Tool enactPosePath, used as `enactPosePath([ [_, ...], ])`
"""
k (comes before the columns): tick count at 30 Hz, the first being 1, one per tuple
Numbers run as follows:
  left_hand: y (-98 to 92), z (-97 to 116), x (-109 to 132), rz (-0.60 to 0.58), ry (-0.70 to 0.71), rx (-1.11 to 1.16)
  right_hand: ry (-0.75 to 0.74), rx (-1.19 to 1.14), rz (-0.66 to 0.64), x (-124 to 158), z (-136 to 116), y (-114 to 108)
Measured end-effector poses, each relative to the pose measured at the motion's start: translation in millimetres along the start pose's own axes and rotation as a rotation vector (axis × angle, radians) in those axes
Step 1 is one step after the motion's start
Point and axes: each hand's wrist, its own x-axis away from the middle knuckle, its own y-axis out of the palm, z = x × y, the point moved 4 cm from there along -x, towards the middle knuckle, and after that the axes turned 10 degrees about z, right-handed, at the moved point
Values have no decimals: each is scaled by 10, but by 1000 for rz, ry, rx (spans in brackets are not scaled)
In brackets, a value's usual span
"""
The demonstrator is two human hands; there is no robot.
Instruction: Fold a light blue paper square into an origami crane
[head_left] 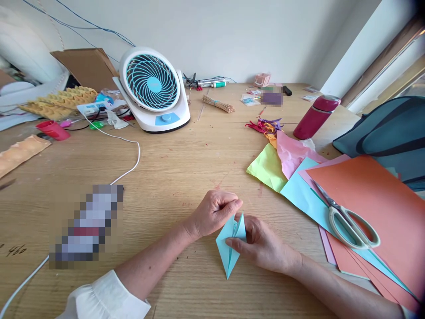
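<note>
A light-blue sheet of paper, folded into a pointed kite-like shape (pixel 223 241), is held above the table between my two hands. My right hand (pixel 262 243) grips its right side, with the thumb lying across the front and the other fingers behind. At the top, my left hand (pixel 217 210) is closed, its thumb and curled fingers pinching the upper tip. The lower point of the folded paper aims down toward me. A narrow slit runs down its middle, and two points stand up at the top.
Scissors (pixel 348 221) lie on a stack of coloured paper (pixel 375 190) at right. Crumpled green paper (pixel 267 168), pink paper (pixel 292 153) and a red flask (pixel 317 117) are beyond. A fan (pixel 152 84) stands at back left; a white cable (pixel 137 153) crosses the left side.
</note>
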Motion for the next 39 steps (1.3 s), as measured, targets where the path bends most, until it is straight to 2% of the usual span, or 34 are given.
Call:
enactPosePath([
  [3,-68,0,-22,46,-13,-27,1,-9,-28,14,-20,16],
  [9,-98,-86,-7,24,-135,51,62,-89,-6,-10,-5,-27],
  [16,-1,-133,34,-86,-96,2,154,-287,192,-65,147,-114],
  [20,34,-192,51,-56,-52,-14,162,-417,298,-72,170,-154],
  [26,41,-202,45,-8,13,17,138,-452,276,-84,141,-173],
  [32,26,-214,44,-30,-58,21,130,-470,306,-69,199,-180],
  [37,6,-194,42,-61,-76,26,140,-431,229,-80,159,-195],
  [39,6,-208,46,-88,-107,48,149,-412,237,-80,153,-201],
])
